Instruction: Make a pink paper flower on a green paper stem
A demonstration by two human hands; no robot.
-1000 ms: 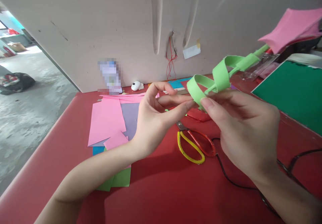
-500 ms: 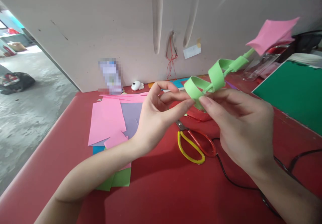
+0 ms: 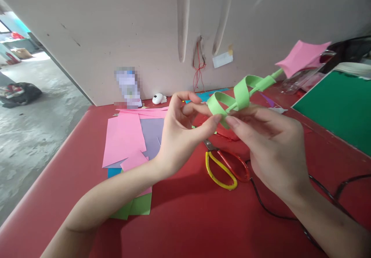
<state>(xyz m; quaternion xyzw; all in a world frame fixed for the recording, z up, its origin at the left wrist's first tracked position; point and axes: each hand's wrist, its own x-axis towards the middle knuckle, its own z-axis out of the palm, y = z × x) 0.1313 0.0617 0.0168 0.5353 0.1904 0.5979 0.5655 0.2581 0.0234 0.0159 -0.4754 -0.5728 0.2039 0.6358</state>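
A paper flower is held up in front of me, with a pink star-shaped bloom (image 3: 301,58) at its upper right end. Its thin green stem slants down to the left, and a green paper strip (image 3: 242,92) coils loosely around it. My left hand (image 3: 185,134) pinches the strip's lower end between thumb and forefinger. Right beside it, my right hand (image 3: 272,146) grips the bottom of the stem between thumb and fingers. Below the hands lie scissors (image 3: 222,169) with one yellow and one red handle, their blades partly hidden.
Pink paper sheets (image 3: 123,142), with purple, blue and green ones, lie at the left on the red table (image 3: 185,227). A phone (image 3: 128,88) leans on the wall beside a small white object (image 3: 158,98). A green board (image 3: 339,111) and black cable (image 3: 271,211) are at right.
The flower has swung down and left a little, its pink bloom now lower. My right hand has shifted slightly left with it. Both hands keep their pinch.
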